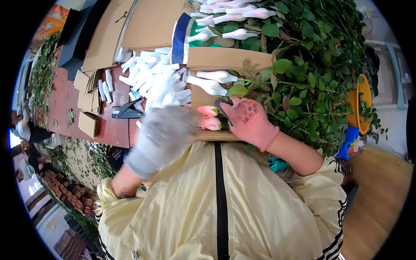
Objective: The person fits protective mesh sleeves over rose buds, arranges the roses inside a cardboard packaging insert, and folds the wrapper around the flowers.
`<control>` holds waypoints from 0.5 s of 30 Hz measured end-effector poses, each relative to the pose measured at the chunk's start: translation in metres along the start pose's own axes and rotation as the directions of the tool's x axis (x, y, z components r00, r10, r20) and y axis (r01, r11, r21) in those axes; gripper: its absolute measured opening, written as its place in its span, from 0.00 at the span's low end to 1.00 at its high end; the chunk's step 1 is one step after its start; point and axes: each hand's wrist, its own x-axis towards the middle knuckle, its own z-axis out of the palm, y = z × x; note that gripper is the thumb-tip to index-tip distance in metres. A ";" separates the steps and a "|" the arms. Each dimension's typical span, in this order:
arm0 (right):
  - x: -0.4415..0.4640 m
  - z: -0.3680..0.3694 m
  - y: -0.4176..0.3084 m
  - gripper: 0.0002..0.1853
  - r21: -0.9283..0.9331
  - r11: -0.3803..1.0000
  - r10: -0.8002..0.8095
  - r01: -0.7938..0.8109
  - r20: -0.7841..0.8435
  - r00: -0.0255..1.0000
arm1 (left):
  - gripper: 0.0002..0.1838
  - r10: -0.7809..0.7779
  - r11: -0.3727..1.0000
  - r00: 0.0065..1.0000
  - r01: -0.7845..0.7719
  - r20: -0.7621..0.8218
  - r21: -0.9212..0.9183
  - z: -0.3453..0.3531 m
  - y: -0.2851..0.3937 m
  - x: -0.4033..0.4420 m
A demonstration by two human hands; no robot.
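Note:
My left hand point(167, 132), in a grey-white glove, is smeared by motion beside the pile of white foam net sleeves point(149, 73); its fingers cannot be made out. My right hand point(250, 120), in a pink glove with dark fingertips, is closed at the base of a pink rose point(208, 110). A second pink rose point(211, 123) lies just below it on the corrugated cardboard point(203, 96). Above them, two roses in white net sleeves point(211, 86) lie side by side, their leafy stems pointing right.
More sleeved roses point(238, 15) lie at the top, with dense leafy stems point(307, 78) to the right. A black stapler point(127, 110) and folded cardboard pieces point(89, 97) rest on the red table point(65, 108). A yellow basin point(359, 104) stands far right.

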 end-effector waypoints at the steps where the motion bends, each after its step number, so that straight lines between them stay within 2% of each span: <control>1: -0.001 0.000 0.002 0.21 0.023 0.999 -0.022 0.024 -0.060 0.998 | 0.23 0.179 0.962 0.981 -0.159 -0.070 0.221 0.013 0.013 -0.005; 2: -0.001 0.001 0.003 0.21 0.018 0.999 -0.036 0.037 -0.060 0.998 | 0.24 0.189 0.980 0.975 -0.180 -0.116 0.085 0.026 0.016 -0.005; 5: -0.003 0.005 0.011 0.21 0.026 0.998 -0.048 0.051 -0.126 0.991 | 0.25 0.139 0.990 0.987 -0.137 -0.084 0.029 0.052 0.011 -0.004; 8: -0.005 0.006 0.013 0.20 -0.008 0.989 -0.148 0.148 -0.169 0.974 | 0.27 0.108 0.994 0.989 -0.108 -0.097 0.012 0.055 0.013 -0.010; 10: -0.001 -0.003 0.011 0.19 -0.008 0.993 -0.120 0.120 -0.017 0.993 | 0.27 0.082 0.996 0.996 -0.083 -0.036 -0.016 0.045 0.013 -0.008; 11: 0.002 -0.005 0.011 0.18 -0.014 0.993 -0.118 0.119 0.035 0.992 | 0.27 0.068 0.997 0.996 -0.069 -0.054 -0.018 0.041 0.015 -0.005; 13: 0.003 -0.008 0.010 0.18 -0.021 0.995 -0.098 0.100 0.074 0.992 | 0.28 0.081 0.997 0.977 -0.076 -0.198 0.030 0.035 0.020 0.004; 15: 0.006 -0.036 -0.001 0.18 -0.014 0.999 -0.035 0.037 0.112 0.993 | 0.28 0.098 0.995 0.978 -0.093 -0.186 0.032 0.053 0.014 0.006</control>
